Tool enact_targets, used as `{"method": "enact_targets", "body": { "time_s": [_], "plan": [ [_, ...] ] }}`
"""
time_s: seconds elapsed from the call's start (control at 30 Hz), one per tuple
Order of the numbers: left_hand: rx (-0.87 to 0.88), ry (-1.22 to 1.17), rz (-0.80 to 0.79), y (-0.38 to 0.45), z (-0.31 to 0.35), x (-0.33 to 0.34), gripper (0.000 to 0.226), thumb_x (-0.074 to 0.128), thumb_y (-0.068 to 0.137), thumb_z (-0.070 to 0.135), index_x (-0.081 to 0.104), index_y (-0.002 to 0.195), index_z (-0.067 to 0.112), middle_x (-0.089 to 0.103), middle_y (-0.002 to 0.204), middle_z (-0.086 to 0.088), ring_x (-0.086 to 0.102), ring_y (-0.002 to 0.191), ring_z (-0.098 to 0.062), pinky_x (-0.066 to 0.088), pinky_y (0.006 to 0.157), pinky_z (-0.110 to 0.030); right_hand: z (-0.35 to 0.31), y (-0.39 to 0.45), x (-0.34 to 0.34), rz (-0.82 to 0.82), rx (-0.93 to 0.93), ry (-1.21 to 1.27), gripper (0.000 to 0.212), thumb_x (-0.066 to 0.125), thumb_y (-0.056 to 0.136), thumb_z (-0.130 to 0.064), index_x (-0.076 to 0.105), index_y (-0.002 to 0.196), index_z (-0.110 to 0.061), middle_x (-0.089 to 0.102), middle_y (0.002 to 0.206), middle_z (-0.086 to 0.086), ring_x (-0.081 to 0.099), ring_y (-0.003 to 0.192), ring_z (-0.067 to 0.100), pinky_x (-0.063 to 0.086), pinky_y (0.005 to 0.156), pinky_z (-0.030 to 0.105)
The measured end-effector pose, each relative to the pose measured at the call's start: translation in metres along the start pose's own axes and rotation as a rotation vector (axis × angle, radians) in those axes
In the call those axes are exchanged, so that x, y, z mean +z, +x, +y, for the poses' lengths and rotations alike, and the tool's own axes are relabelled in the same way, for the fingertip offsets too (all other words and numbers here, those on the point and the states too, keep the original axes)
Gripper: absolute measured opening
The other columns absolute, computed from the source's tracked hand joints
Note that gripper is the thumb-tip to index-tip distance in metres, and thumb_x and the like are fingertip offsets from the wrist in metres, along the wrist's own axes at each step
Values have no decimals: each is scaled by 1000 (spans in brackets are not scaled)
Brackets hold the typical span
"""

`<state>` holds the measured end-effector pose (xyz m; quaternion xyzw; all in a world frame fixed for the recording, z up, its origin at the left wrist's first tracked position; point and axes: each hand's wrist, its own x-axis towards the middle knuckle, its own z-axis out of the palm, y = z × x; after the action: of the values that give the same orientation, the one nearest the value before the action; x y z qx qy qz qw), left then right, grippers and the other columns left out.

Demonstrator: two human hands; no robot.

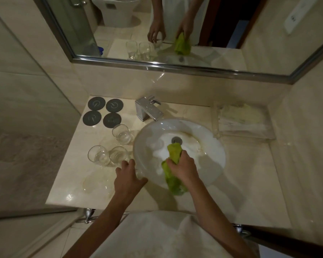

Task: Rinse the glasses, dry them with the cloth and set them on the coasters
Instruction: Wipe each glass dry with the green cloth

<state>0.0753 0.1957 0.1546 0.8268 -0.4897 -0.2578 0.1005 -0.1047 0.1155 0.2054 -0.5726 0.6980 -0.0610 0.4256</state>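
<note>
Three clear glasses stand on the counter left of the sink: one [122, 135] nearer the coasters and two side by side [99, 155] [118, 156]. Several dark round coasters [96, 103] lie bare at the back left. My left hand [129, 175] reaches down from above at the sink's left rim. It covers another glass, of which only a sliver [139, 172] shows; the mirror shows the fingers around its top. My right hand [183, 168] is shut on a bunched green cloth [173, 151] over the white sink [213, 138].
A chrome faucet [149, 108] stands behind the sink with no water running. A clear tray with folded cloths [241, 120] sits at the back right. A water puddle [95, 183] lies near the counter's front left. A glass panel [35, 127] borders the left.
</note>
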Motion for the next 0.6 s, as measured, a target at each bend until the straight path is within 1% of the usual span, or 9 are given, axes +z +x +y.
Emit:
{"method": "enact_targets", "body": {
  "time_s": [0.07, 0.17, 0.2, 0.27, 0.33, 0.4, 0.5, 0.53, 0.6],
  "plan": [
    [49, -85, 35, 4, 19, -9, 72, 81, 63, 43, 50, 122, 15, 49, 117, -7, 49, 104, -33, 50, 72, -42, 2, 2, -9, -52, 28, 79, 57, 66, 88, -35, 42, 136, -16, 61, 121, 8, 60, 113, 30, 45, 88, 32],
    [120, -208, 83, 12, 46, -20, 72, 81, 62, 43, 54, 122, 14, 55, 117, -9, 56, 102, -32, 53, 80, -43, 8, 7, -24, -89, 72, 261, 54, 59, 73, -26, 54, 127, -23, 66, 115, 2, 64, 108, 24, 52, 96, 39],
    [131, -259, 95, 14, 55, -23, 70, 81, 63, 42, 55, 122, 14, 56, 116, -9, 57, 101, -29, 52, 80, -41, 11, 8, -28, -76, 68, 282, 41, 59, 75, -21, 62, 116, -21, 68, 107, 2, 65, 101, 23, 54, 93, 37],
    [122, -351, 112, 17, 71, -29, 65, 82, 66, 40, 56, 121, 16, 57, 112, -5, 56, 96, -21, 47, 76, -32, 15, 9, -40, -5, 22, 204, 5, 61, 82, -11, 63, 79, -15, 65, 78, 1, 62, 77, 19, 52, 69, 23],
    [95, -402, 127, 21, 84, -34, 60, 82, 70, 41, 56, 118, 17, 57, 108, -2, 55, 92, -16, 41, 74, -28, 19, 9, -49, 85, -39, 112, 39, 67, 86, -11, 43, 55, -15, 43, 54, -1, 43, 54, 14, 32, 47, 15],
    [79, -463, 130, 24, 95, -37, 55, 81, 73, 41, 57, 117, 18, 60, 106, 0, 57, 93, -16, 42, 75, -29, 23, 9, -54, 144, -119, 42, 53, 69, 88, -15, 32, 50, -18, 29, 49, -3, 30, 47, 10, 27, 42, 20],
    [20, -550, 61, 30, 104, -39, 46, 78, 76, 38, 58, 114, 21, 61, 100, 2, 60, 89, -18, 53, 76, -36, 22, 8, -58, 176, -90, -62, 45, 63, 91, -25, 36, 55, -22, 40, 58, 0, 42, 59, 17, 26, 48, 26],
    [-23, -614, -3, 33, 105, -38, 41, 77, 78, 37, 59, 111, 21, 62, 98, 1, 63, 84, -19, 57, 71, -39, 21, 7, -59, 181, -82, -95, 38, 59, 92, -28, 40, 61, -22, 49, 68, 3, 49, 68, 22, 30, 52, 29],
    [-158, -810, -161, 39, 105, -35, 32, 73, 83, 35, 62, 107, 17, 65, 97, -7, 63, 68, -21, 54, 54, -34, 17, 5, -64, 196, -84, -177, 22, 52, 96, -30, 51, 77, -20, 61, 89, 9, 58, 87, 29, 38, 64, 31]
  ]
}}
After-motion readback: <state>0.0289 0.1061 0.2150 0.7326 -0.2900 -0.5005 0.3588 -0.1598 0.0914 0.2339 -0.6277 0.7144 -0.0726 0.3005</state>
